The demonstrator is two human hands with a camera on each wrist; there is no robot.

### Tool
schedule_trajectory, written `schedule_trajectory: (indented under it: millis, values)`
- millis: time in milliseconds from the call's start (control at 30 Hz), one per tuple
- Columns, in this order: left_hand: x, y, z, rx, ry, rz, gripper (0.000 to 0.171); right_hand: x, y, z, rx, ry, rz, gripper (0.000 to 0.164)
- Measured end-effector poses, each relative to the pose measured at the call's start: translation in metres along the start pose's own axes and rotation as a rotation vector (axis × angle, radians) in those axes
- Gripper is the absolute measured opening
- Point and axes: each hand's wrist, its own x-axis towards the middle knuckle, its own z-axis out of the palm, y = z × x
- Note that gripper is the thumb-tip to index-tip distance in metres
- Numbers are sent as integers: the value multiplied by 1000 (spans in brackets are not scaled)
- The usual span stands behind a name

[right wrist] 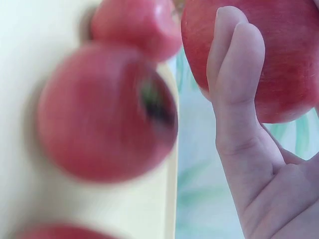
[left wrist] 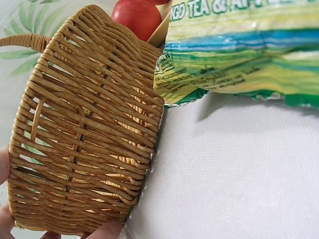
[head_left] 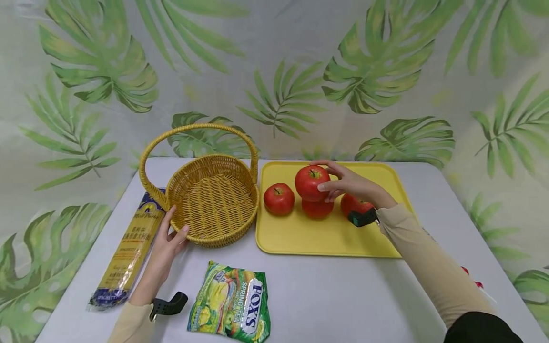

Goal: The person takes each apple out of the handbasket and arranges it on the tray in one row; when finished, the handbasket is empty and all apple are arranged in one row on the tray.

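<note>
My right hand holds a red apple between thumb and fingers, lifted over the yellow tray. Just under it, a second apple is partly hidden. Another apple lies to the left on the tray, and one more sits below my right wrist, partly covered by the wrist camera. At the basket's near left side, my left hand grips the rim of the wicker basket, which has nothing inside. In the left wrist view, fingertips show against the woven wall.
A long spaghetti packet lies left of the basket, partly behind my left arm. In front is a green Fox's sweets bag. The basket's tall arched handle rises at its back. A small red-and-white item is near the right edge.
</note>
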Motion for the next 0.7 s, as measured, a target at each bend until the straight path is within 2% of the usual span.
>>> schedule_trajectory:
  millis: [500,700]
  values:
    - [0,1,0,1,-5,7,72,-88,38,-70,3,181,15,58]
    - [-1,2,0,12,-4,5,72,-122,59,-89,18,244,6,53]
